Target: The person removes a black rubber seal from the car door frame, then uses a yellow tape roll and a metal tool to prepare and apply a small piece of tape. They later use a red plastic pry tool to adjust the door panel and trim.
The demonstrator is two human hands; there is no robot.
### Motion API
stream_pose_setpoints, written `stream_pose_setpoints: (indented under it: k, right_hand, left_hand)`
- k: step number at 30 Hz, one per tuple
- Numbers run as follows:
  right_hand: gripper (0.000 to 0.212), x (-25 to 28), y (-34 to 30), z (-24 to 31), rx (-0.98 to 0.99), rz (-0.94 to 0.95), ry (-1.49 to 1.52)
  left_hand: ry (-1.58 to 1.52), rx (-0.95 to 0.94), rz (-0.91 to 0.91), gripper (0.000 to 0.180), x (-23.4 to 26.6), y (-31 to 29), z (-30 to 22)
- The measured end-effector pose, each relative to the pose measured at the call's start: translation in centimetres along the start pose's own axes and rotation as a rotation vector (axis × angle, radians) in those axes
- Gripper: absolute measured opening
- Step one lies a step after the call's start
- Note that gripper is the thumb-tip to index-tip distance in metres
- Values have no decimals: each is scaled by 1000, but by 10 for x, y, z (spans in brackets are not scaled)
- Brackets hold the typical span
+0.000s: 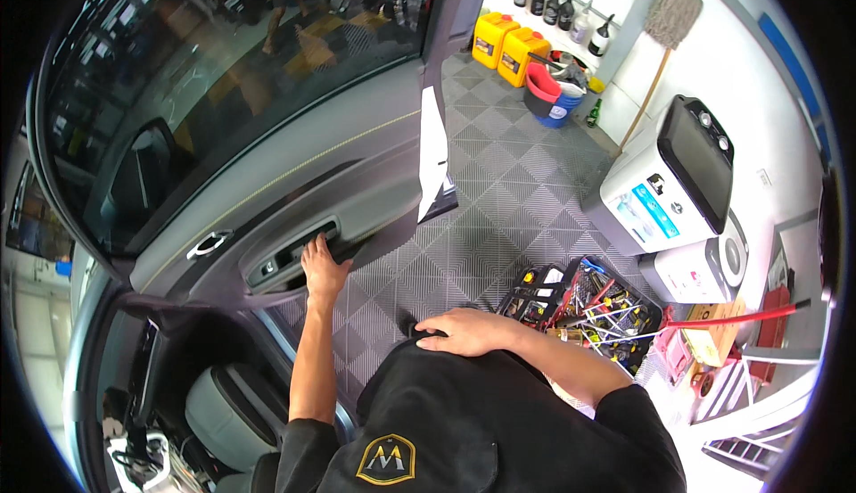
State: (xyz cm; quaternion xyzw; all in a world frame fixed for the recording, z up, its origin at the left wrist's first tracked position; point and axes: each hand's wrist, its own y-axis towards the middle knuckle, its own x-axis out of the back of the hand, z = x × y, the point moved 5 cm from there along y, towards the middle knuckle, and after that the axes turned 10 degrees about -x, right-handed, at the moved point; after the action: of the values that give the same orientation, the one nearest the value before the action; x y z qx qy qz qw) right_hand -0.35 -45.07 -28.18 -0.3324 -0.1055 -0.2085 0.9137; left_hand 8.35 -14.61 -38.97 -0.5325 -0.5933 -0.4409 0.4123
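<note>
An opened car door (366, 145) with yellow stitching fills the left side. My left hand (323, 268) is at its armrest, fingers hooked into the pull handle (331, 229) beside the window switch panel (270, 267). A chrome inner door handle (210, 244) lies further left. My right hand (468, 331) rests low in front of my black shirt. Its fingers and thumb close over something dark that I cannot make out.
A grey car seat (230, 413) shows at lower left. Right of me, a black crate of tools (615, 315) stands on the tiled floor (499, 172). Two white machines (655, 194), a mop (670, 20), yellow canisters (522, 54), a bucket (550, 105) and spray bottles line the wall.
</note>
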Motion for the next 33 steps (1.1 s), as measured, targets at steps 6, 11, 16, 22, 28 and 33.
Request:
stream_pose_setpoints:
  k: [6,11,16,22,28,33]
  right_hand:
    - [54,38,-18,19,31,-247,191]
    - [56,236,-74,39,87,-1157,120]
    - [53,458,-112,125,579,-1459,677]
    - [61,475,-35,177,665,-1777,1143]
    - [54,503,-38,162,396,-2173,777]
    - [57,496,-31,175,350,-2021,885]
  left_hand:
    - [-1,-33,241,89,-19,49,-7]
    - [-174,132,116,109,-23,52,4]
    - [8,103,76,115,-28,44,-14]
    - [172,227,114,81,-20,37,-15]
    - [138,234,-1,67,-31,44,-10]
    - [171,229,-126,62,-24,35,-7]
